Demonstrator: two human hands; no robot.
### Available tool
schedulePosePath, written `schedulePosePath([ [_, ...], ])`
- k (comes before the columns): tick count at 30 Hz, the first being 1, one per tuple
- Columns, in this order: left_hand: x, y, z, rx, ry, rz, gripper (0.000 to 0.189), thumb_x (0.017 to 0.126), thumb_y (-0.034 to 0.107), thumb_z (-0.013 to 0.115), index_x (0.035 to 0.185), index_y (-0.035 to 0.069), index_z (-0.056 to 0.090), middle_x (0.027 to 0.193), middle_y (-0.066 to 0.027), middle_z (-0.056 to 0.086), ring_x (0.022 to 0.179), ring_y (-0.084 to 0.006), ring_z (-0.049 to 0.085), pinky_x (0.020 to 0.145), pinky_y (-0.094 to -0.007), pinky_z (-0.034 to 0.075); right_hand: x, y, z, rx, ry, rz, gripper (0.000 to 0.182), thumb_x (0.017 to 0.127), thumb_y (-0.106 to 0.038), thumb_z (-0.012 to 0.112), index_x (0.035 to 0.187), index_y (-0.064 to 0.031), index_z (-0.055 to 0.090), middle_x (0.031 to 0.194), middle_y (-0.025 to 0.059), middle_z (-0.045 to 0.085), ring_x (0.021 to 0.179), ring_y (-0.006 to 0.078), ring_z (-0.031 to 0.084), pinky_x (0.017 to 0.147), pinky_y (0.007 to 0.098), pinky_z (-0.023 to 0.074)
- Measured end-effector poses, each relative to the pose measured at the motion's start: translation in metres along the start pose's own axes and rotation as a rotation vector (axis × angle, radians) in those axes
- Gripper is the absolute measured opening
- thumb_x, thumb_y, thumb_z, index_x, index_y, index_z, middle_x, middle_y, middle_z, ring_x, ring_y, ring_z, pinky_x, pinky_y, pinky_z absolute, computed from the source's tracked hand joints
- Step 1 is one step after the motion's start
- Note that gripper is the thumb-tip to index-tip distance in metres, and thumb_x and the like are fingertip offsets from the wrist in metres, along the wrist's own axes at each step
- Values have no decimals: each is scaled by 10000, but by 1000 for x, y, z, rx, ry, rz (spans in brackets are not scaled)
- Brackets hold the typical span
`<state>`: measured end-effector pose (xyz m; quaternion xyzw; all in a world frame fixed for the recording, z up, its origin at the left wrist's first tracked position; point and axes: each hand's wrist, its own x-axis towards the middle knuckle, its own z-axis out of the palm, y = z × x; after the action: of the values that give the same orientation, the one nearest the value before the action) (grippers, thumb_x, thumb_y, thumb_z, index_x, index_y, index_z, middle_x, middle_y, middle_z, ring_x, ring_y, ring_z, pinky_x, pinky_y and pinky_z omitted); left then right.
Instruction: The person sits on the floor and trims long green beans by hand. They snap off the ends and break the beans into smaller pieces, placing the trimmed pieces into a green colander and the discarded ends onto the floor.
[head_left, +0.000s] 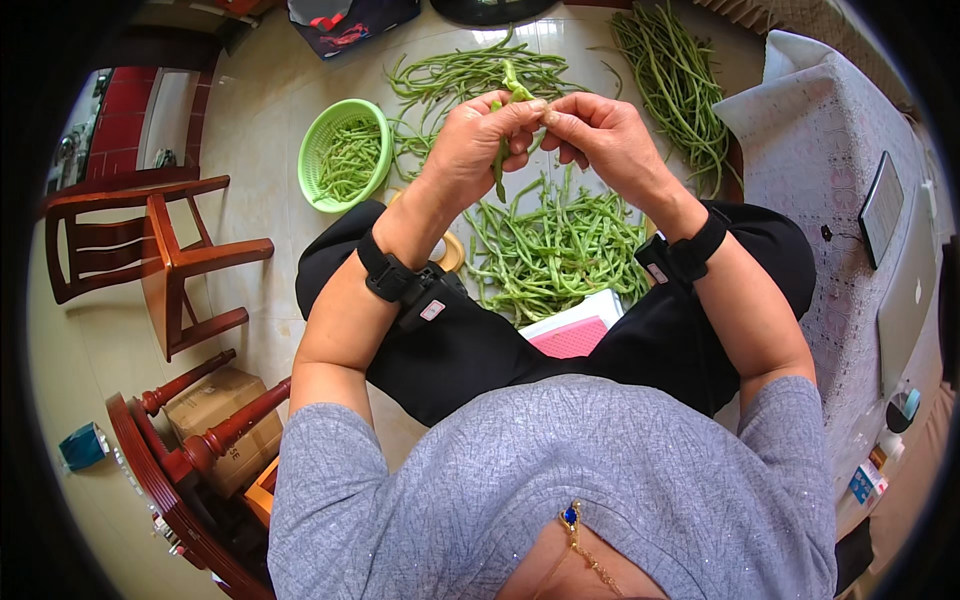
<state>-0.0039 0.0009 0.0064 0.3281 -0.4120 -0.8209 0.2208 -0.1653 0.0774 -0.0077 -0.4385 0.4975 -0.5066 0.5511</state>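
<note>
My left hand (487, 135) is closed around a green long bean (514, 81), one piece standing above the fingers and another hanging below. The thumb and fingertips of my right hand (596, 131) meet the left fingertips at the bean. Beneath both hands lies a pile of green beans (562, 247) on the floor. A light green plastic basket (385, 150) with short bean pieces stands left of my left hand. Long whole beans (480, 67) are spread beyond the hands, and a thick bundle of long beans (675, 90) lies at the upper right.
A wooden chair (169, 262) stands at the left, near a cardboard box (225, 420). At the right, a table with a lace cloth (802, 150) bears a laptop (909, 300) and a tablet or phone (883, 210). A pink-topped stool (574, 339) shows between my legs.
</note>
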Motion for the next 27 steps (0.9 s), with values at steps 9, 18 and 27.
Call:
schedulePosePath([
  [9, 3, 3, -14, -22, 106, 40, 135, 862, 115, 547, 924, -5, 545, 721, -37, 528, 576, -86, 480, 448, -227, 377, -2, -1, -2, -194, -68, 131, 220, 885, -209, 574, 955, -8, 626, 734, 29, 644, 635, 62, 567, 546, 204, 452],
  [18, 4, 3, -10, 40, 47, 21, 118, 899, 137, 537, 915, 21, 545, 692, -7, 492, 584, -74, 458, 472, -221, 388, -1, -3, 1, -201, 14, 65, 226, 874, -203, 589, 945, 9, 622, 705, 34, 630, 623, 77, 567, 552, 224, 458],
  [27, 4, 5, -13, 95, 58, -29, 161, 910, 176, 560, 959, 22, 567, 700, 19, 496, 568, -46, 441, 460, -184, 360, 2, 5, -1, -255, 54, -92, 187, 878, -175, 582, 929, 1, 618, 685, 21, 618, 609, 76, 570, 546, 219, 458],
])
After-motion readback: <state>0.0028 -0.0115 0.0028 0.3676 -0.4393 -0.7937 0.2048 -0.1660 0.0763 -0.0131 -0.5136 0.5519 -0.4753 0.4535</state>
